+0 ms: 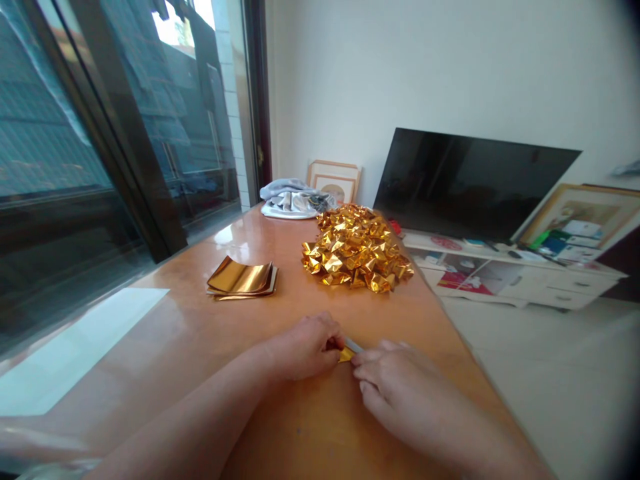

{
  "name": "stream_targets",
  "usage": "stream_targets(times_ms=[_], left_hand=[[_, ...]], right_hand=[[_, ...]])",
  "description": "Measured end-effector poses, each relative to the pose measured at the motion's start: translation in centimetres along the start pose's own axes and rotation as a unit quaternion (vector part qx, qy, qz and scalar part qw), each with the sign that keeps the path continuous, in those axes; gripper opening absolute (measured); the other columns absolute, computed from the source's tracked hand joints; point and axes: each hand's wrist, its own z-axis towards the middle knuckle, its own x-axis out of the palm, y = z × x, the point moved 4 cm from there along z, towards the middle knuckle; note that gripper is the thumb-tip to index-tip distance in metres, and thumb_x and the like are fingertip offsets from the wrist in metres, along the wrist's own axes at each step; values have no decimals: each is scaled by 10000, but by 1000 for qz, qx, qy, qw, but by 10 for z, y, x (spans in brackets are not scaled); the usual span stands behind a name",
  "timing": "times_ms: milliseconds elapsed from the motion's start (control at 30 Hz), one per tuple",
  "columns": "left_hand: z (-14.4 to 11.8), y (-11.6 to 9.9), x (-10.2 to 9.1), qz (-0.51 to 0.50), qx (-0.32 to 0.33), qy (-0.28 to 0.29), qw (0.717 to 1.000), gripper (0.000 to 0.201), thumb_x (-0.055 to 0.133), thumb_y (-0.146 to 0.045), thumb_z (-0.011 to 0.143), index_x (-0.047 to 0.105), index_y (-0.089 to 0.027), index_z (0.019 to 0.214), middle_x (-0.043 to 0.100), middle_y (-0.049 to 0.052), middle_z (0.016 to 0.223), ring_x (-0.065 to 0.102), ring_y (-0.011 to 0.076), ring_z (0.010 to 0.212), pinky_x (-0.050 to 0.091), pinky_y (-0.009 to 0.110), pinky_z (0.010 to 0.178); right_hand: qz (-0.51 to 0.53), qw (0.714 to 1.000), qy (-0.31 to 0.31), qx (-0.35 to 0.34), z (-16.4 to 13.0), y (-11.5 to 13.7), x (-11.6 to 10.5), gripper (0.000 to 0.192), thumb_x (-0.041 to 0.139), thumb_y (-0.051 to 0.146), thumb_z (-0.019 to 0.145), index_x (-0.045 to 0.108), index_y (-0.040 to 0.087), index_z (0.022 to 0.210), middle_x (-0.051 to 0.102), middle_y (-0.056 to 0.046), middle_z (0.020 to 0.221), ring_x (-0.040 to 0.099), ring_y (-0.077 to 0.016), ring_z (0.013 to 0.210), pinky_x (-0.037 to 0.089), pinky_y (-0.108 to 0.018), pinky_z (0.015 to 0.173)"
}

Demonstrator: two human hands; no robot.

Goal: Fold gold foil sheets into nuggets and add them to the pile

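Observation:
Between my hands, low over the wooden table (320,427), is a small piece of gold foil paper (346,354) with a pale edge showing. My left hand (313,347) pinches its left end, fingers curled. My right hand (393,380) presses on its right end with fingers bent together. Part of the sheet is hidden under the fingers. Beyond my left hand lies a stack of flat gold foil sheets (243,279), the top one curling up. Farther off to the right is a large heap of folded gold foil pieces (357,253).
A folded grey cloth and plastic bundle (295,199) lies at the table's far end. Light falls in a bright patch on the left side. A low white cabinet (525,277) and a large television (475,183) stand right of the table. Glass doors (165,127) are at left.

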Motion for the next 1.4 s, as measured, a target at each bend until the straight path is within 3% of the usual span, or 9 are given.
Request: stream_targets(times_ms=[200,433,700,833,900,1033,1200,1400], left_hand=[[0,-5,-6,2,3,12,1000,213,592,-161,746,721,-223,903,680,16,887,585,164,756,421,245,644],[-1,-8,-8,4,10,47,999,211,589,-190,754,726,-227,909,669,13,856,570,156,716,402,244,611],[-3,-5,-7,18,3,31,999,240,590,-163,729,695,-227,934,669,20,924,574,167,765,417,249,644],[-4,-5,-7,22,12,5,1000,236,560,-126,749,694,-235,911,665,23,929,578,172,792,441,256,689],[-4,-5,-6,16,21,-7,1000,228,539,-120,780,699,-236,895,664,26,928,583,177,826,452,262,732],[-2,-4,-4,8,20,-10,1000,231,509,-119,817,704,-229,873,654,26,916,580,170,826,454,259,747],[-1,-5,-3,11,26,-8,1000,246,489,-108,834,706,-223,850,638,26,916,577,167,842,450,259,768],[1,-2,-2,9,23,-11,1000,229,494,-111,830,692,-223,856,637,30,944,584,179,892,450,272,797]], right_hand=[[-4,1000,-22,-7,4,-9,-9,248,500,233,893,695,210,741,681,-41,793,580,-187,803,356,-308,748],[-23,999,-24,-39,6,5,4,337,469,175,883,713,286,1087,714,-45,941,614,-207,872,375,-299,729],[-26,999,16,34,1,-5,-1,305,454,226,911,745,303,960,760,-28,849,677,-199,760,320,-293,617],[-9,998,20,64,3,-18,-7,269,488,245,898,726,249,772,730,-23,739,634,-168,664,258,-295,571],[13,997,5,79,8,-25,-8,279,486,247,903,690,220,714,701,-24,706,597,-149,635,248,-293,565],[52,990,-80,103,21,-32,-4,172,529,252,890,664,207,793,673,-30,824,581,-157,760,284,-275,616],[64,988,-100,100,32,-26,14,100,585,275,882,628,199,833,632,-33,871,545,-161,795,298,-269,651],[72,987,-120,78,37,-22,22,52,562,157,857,594,189,830,617,-31,883,537,-159,820,301,-267,672]])
